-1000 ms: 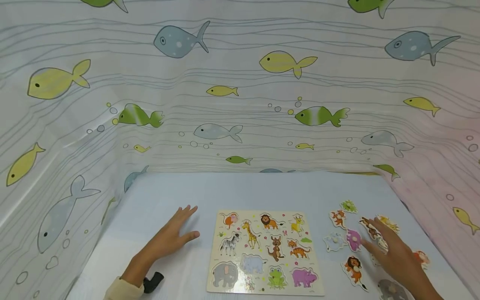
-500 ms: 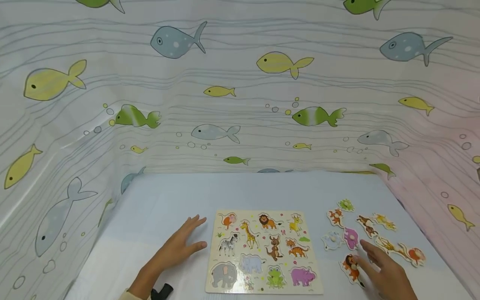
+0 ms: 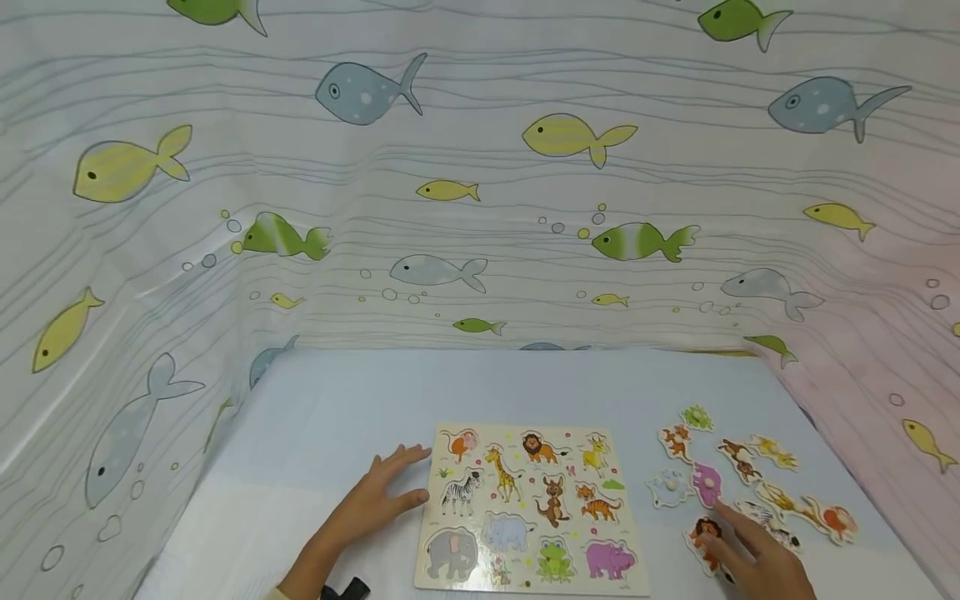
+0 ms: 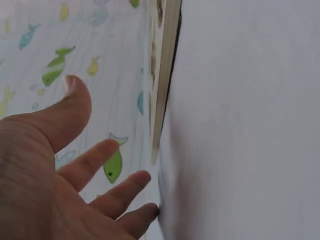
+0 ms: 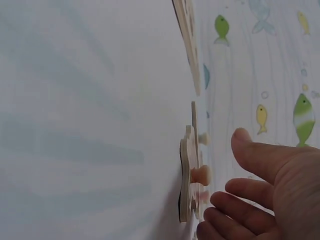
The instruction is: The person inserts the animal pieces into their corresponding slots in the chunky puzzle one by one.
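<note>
A wooden animal puzzle board (image 3: 577,546) lies flat on the white table. At its left edge is my left hand (image 3: 375,504), fingers spread and relaxed, holding nothing; the left wrist view shows the board's edge (image 4: 165,65) beyond the fingertips. Right of the board, my right hand (image 3: 761,560) is held low over a lion piece (image 3: 705,533), its thumb overlapping it in the head view. In the right wrist view, thumb and fingers are apart, near a piece's round knob (image 5: 201,175) without closing on it. A purple hippo piece (image 3: 707,483) lies just beyond the index fingertip.
Around the right hand lie a zebra piece (image 3: 768,523), a giraffe piece (image 3: 780,498), a monkey piece (image 3: 838,521), a pale blue piece (image 3: 670,488), a tiger piece (image 3: 677,440) and a green piece (image 3: 697,417). A fish-print curtain (image 3: 525,233) surrounds the table.
My right hand has drawn back from over the far pieces to the lion piece, uncovering several pieces including the zebra. My left hand has moved right, up to the board's edge.
</note>
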The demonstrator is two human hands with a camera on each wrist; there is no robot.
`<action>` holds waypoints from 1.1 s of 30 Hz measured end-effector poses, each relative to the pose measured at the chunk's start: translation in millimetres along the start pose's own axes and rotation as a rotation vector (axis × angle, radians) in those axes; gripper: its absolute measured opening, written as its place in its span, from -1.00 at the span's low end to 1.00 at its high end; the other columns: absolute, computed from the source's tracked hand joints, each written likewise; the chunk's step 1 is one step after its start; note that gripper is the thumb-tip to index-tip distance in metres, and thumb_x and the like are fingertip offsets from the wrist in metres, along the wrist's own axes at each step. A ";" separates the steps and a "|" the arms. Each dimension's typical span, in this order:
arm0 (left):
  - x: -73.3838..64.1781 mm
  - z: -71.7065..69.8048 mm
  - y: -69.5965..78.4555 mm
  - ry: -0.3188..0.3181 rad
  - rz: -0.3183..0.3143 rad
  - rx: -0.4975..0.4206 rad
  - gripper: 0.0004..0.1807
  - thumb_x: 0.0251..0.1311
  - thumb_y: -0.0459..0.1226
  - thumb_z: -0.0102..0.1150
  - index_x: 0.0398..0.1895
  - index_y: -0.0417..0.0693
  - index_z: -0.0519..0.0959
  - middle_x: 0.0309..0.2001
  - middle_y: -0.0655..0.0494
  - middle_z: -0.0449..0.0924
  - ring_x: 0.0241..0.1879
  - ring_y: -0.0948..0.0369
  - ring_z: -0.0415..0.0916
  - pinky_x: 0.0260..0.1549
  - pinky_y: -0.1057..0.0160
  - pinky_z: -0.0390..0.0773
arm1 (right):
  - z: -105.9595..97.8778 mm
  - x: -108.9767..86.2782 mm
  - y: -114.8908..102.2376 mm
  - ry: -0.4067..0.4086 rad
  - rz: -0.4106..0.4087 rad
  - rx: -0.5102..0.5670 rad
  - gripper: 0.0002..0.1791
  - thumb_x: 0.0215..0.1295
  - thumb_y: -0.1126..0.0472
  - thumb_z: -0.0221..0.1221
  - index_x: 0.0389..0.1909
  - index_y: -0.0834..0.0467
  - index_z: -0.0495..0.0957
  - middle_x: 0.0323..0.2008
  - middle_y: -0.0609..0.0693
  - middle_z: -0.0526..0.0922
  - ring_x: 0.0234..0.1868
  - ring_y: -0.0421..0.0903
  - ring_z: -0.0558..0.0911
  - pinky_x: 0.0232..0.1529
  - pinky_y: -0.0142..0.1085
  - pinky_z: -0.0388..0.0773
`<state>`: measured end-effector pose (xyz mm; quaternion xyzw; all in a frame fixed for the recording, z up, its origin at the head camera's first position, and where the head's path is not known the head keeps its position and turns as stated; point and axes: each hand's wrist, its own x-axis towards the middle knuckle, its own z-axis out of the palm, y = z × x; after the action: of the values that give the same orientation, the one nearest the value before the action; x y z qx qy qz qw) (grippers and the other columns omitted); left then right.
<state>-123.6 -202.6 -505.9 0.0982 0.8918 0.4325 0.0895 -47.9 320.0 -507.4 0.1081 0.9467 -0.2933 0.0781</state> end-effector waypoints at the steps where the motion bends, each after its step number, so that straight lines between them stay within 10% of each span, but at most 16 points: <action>1: 0.6 1.8 0.6 0.000 -0.002 -0.005 -0.27 0.11 0.03 0.39 0.40 0.22 0.42 0.47 -0.03 0.34 0.56 -0.14 -0.02 0.53 -0.27 -0.38 | 0.8 0.0 1.2 -0.002 0.001 0.002 -0.08 0.30 -0.34 0.15 0.48 0.20 0.25 0.37 0.40 0.36 0.25 0.46 0.46 -0.04 0.15 0.65; 21: 0.8 16.4 -5.6 -0.042 0.089 0.069 -0.15 0.01 -0.01 0.41 0.42 -0.03 0.39 0.48 -0.07 0.28 0.56 -0.20 -0.07 0.45 -0.33 -0.62 | 28.7 -2.4 15.5 0.279 -0.161 -0.076 -0.38 0.13 -0.08 0.41 0.10 0.26 0.65 0.15 0.30 0.63 0.12 0.31 0.61 -0.03 0.12 0.63; 24: 0.0 16.9 -6.8 -0.064 0.098 0.080 -0.11 0.02 0.00 0.41 0.45 -0.08 0.35 0.49 -0.07 0.24 0.56 -0.22 -0.11 0.43 -0.35 -0.64 | 32.2 -2.8 17.6 0.364 -0.226 -0.077 -0.50 0.06 -0.02 0.47 -0.06 0.23 0.73 0.07 0.22 0.70 -0.01 -0.29 0.69 -0.13 -0.38 0.67; 27: -0.1 16.8 -7.1 -0.074 0.098 0.087 -0.09 0.02 0.00 0.40 0.46 -0.09 0.32 0.51 -0.04 0.22 0.57 -0.20 -0.13 0.43 -0.33 -0.66 | 35.9 -2.2 20.0 0.443 -0.283 -0.046 -0.60 -0.02 0.11 0.51 -0.16 0.23 0.77 -0.01 0.18 0.75 -0.06 -0.83 0.33 -0.24 -0.79 0.45; 33: 1.2 15.9 -8.8 -0.079 0.103 0.111 -0.09 0.04 0.02 0.39 0.48 -0.08 0.31 0.52 -0.01 0.20 0.58 -0.17 -0.13 0.44 -0.31 -0.66 | 38.0 -0.4 27.2 0.444 -0.302 -0.043 -0.63 0.01 0.09 0.49 -0.13 0.14 0.78 0.02 -0.18 0.71 -0.09 -0.90 0.16 -0.36 -0.72 0.48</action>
<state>-121.7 -195.7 -522.6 0.1657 0.9040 0.3821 0.0969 -37.4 320.1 -553.0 0.0256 0.9520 -0.2505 -0.1738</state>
